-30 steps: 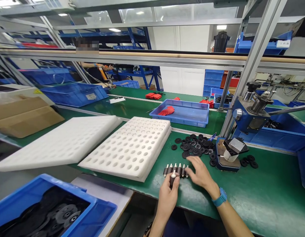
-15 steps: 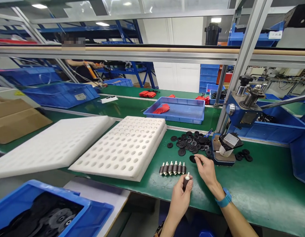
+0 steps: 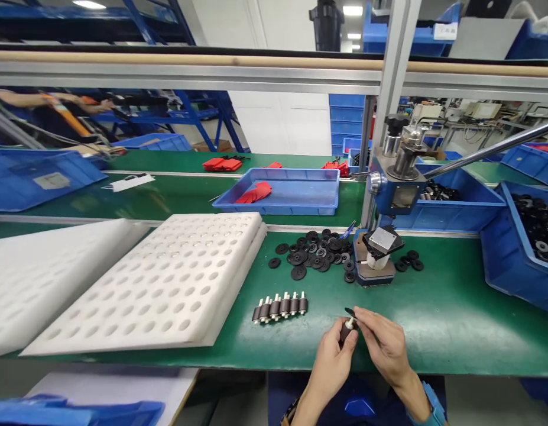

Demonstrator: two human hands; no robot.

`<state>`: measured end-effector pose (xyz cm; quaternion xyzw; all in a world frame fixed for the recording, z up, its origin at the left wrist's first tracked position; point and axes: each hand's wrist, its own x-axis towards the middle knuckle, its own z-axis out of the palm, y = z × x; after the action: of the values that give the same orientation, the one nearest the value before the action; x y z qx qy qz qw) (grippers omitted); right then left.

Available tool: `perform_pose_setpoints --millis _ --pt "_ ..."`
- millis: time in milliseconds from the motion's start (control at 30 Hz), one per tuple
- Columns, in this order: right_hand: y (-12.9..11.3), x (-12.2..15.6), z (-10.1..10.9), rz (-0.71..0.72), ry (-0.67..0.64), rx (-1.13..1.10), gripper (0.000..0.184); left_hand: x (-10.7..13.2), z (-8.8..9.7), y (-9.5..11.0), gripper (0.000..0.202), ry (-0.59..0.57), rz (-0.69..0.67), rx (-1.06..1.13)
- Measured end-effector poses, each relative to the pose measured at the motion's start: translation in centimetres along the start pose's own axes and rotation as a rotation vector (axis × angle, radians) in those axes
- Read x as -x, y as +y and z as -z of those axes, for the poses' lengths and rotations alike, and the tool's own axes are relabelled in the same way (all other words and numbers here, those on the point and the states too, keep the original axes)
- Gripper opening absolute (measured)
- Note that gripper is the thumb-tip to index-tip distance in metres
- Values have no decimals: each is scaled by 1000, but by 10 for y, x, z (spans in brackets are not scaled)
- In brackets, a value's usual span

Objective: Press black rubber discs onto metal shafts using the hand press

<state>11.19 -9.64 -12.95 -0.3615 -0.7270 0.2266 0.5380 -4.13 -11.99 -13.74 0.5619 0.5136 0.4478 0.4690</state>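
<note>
My left hand (image 3: 330, 362) is closed round a small black roller with a white pin (image 3: 347, 329), held upright near the front edge of the green bench. My right hand (image 3: 382, 344) pinches a thin black disc (image 3: 350, 312) just above the roller's pin. A row of several finished black rollers with white pins (image 3: 280, 306) lies on the mat to the left of my hands. A pile of loose black discs (image 3: 315, 254) lies further back, beside the base of a blue hand press (image 3: 391, 195).
A white foam tray with round holes (image 3: 167, 278) lies left, a plain foam sheet (image 3: 38, 272) beyond it. A blue tray with red parts (image 3: 295, 204) stands behind. A blue bin of black parts (image 3: 513, 248) sits right. Another person's arm (image 3: 43, 100) shows far left.
My right hand picked a black disc from the pile and brought it back to the roller in my left hand. Both hands came toward the front edge; the view swung right and down.
</note>
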Motion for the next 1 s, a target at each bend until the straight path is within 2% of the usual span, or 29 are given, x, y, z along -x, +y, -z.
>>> perform_pose_setpoints --millis 133,267,467,633,733,867,933,1000 --pt "5 11 18 103 -50 23 43 0 -15 -5 39 -42 18 11" --pt "8 10 35 98 -113 30 41 -1 -22 -9 39 -81 19 25" --pt "1 -2 53 7 -262 -15 27 -1 -26 -10 42 -112 -34 61" --pt "-8 0 49 -145 -248 -59 19 0 -28 -5 39 -121 -87 93" --pt "17 -12 62 -234 -117 73 28 0 -26 -3 41 -95 -50 83" --pt "83 -47 99 -374 146 351 36 0 -23 -8 43 -48 -25 96" --pt "112 -61 115 -416 191 460 38 0 -23 -10 44 -39 -27 118" --pt "132 -67 124 -437 178 526 34 0 -24 -11 44 -31 -21 139"
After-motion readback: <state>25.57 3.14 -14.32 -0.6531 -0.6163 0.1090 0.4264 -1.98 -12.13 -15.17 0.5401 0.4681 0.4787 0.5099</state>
